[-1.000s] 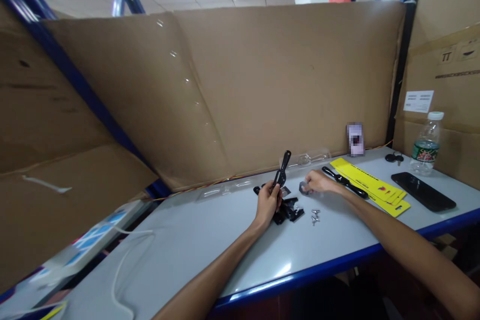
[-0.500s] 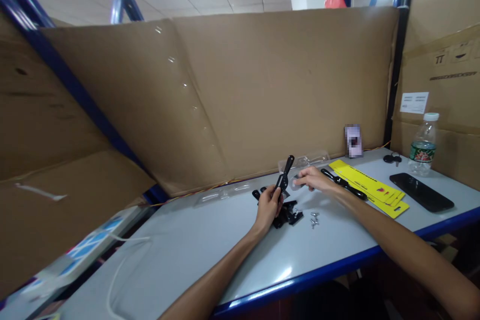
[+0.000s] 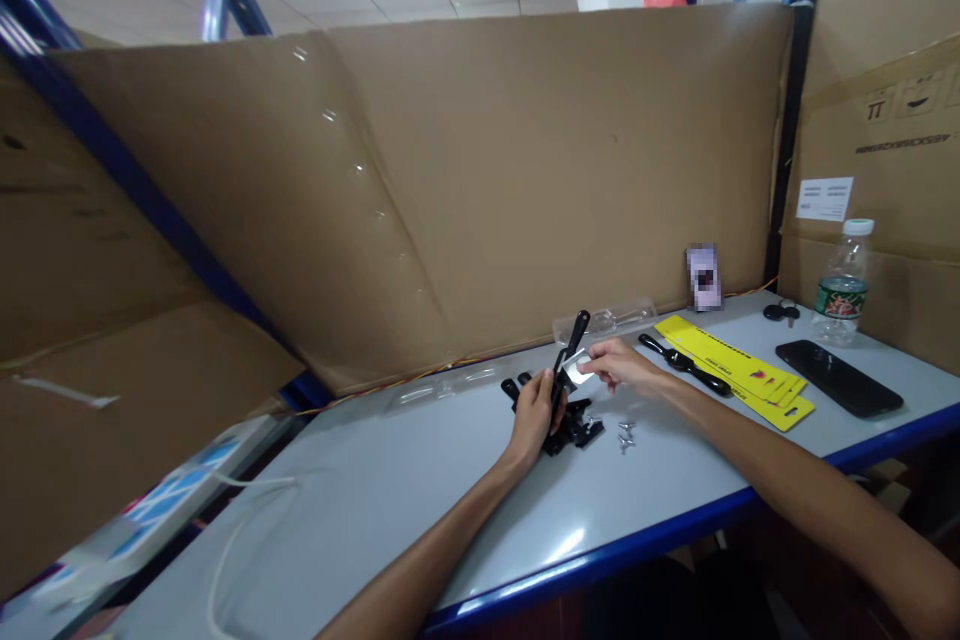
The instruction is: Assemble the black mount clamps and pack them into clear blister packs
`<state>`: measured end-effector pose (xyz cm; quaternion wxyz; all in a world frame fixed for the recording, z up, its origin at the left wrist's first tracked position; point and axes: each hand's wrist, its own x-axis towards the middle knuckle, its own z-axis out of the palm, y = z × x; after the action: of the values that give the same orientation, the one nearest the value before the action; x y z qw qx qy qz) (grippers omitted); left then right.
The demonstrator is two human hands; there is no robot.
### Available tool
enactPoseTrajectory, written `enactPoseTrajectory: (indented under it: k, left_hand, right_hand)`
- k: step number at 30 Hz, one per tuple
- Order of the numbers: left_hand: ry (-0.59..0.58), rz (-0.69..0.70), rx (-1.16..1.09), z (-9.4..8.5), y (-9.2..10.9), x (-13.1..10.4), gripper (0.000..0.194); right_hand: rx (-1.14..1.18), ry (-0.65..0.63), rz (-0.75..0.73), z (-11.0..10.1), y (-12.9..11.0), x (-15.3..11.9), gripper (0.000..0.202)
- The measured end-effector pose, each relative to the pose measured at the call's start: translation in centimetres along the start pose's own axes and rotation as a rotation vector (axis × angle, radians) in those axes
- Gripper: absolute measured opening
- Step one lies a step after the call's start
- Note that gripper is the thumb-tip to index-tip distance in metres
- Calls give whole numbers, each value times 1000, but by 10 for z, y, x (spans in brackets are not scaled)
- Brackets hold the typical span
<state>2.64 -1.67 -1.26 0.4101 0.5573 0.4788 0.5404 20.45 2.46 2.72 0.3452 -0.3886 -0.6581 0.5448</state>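
Observation:
My left hand [image 3: 535,412] is closed around a black spokeshave body [image 3: 577,328], its handle pointing up. Between the fingertips of my right hand [image 3: 616,365] is a small flat metal blade [image 3: 578,369], close against the body; whether they touch I cannot tell. Beneath and beside my left hand lies a pile of black metal parts [image 3: 582,427], partly covered by it. Several small silver screws [image 3: 626,433] are scattered just right of the pile. Another black spokeshave [image 3: 686,365] with two handles rests beyond my right forearm.
Yellow cards [image 3: 731,370] lie at the right, beside a black phone [image 3: 838,378]. A water bottle [image 3: 841,290] and keys [image 3: 781,311] stand farther back. Clear plastic trays [image 3: 606,319] sit along the cardboard wall [image 3: 495,190]. A white cable [image 3: 225,560] crosses the left side.
My right hand has moved slightly left, bringing the blade up to the spokeshave body, and the blade's bright flat face now shows. My left hand has turned the body a little.

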Motion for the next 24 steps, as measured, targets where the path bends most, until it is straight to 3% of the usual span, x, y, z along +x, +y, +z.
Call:
enactPoseTrajectory:
  k: [4,10,15,24]
  left_hand:
    - [-24,-6,4,1,4,-2,54]
    - [-86,-19,62,3,5,-2,51]
    - [-76,-87,31,2,5,-2,50]
    - [-53,-86,10,3,6,-4,50]
  right_hand:
    - [-31,-103,62,5,0,-2,16]
    - [123,32,106,13,-1,1,20]
    - [198,32,46,15,0,2,20]
    - [118,-4,59,11,1,3,14]
